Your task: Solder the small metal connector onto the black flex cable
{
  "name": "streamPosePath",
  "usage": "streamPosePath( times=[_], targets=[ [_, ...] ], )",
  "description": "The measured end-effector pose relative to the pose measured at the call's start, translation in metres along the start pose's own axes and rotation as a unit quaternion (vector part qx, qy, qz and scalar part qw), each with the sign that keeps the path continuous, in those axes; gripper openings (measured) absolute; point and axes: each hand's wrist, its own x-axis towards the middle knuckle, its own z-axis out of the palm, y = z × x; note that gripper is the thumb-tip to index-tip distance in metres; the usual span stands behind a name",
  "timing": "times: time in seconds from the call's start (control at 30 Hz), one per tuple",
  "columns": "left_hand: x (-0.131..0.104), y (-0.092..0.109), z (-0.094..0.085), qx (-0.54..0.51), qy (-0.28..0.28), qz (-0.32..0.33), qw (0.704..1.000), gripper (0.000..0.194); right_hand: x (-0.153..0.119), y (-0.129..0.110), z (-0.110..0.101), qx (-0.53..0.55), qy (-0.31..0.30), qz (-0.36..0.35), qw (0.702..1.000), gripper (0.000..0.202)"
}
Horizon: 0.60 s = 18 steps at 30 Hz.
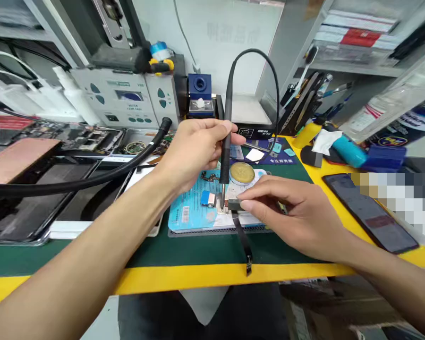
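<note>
My left hand grips a black soldering iron near its upper part, the iron nearly upright and tip down. Its tip reaches small metal parts on a blue and white booklet; I cannot tell if it touches them. Between thumb and forefinger, my right hand pinches a small dark grey block just right of the tip. From beneath this block a black flex cable runs down over the mat's front edge. A round tin of yellowish paste and a small blue-and-silver part lie close by.
A thick black hose crosses the left side above phone parts. Behind stands a grey rework station. To the right are a dark phone, a yellow bottle and a tool holder with tweezers. The iron's cable loops overhead.
</note>
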Motion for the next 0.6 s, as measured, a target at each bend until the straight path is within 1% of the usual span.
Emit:
streamPosePath(
  times=[0.17, 0.3, 0.4, 0.6],
  targets=[
    [0.011, -0.006, 0.003, 0.0, 0.015, 0.007, 1.0, 0.022, -0.002, 0.003, 0.008, -0.03, 0.013, -0.043, 0.999, 0.012],
    [0.012, -0.01, 0.002, 0.025, 0.017, 0.023, 0.999, 0.022, -0.004, 0.006, 0.01, -0.049, 0.014, -0.071, 0.996, 0.013],
    [0.012, -0.012, 0.002, 0.05, 0.019, 0.033, 0.998, 0.026, -0.005, 0.008, 0.012, -0.056, 0.019, -0.1, 0.993, 0.013],
    [0.013, -0.012, 0.004, 0.052, 0.028, 0.043, 0.997, 0.026, -0.007, 0.008, 0.014, -0.075, 0.018, -0.136, 0.988, 0.015]
  ],
)
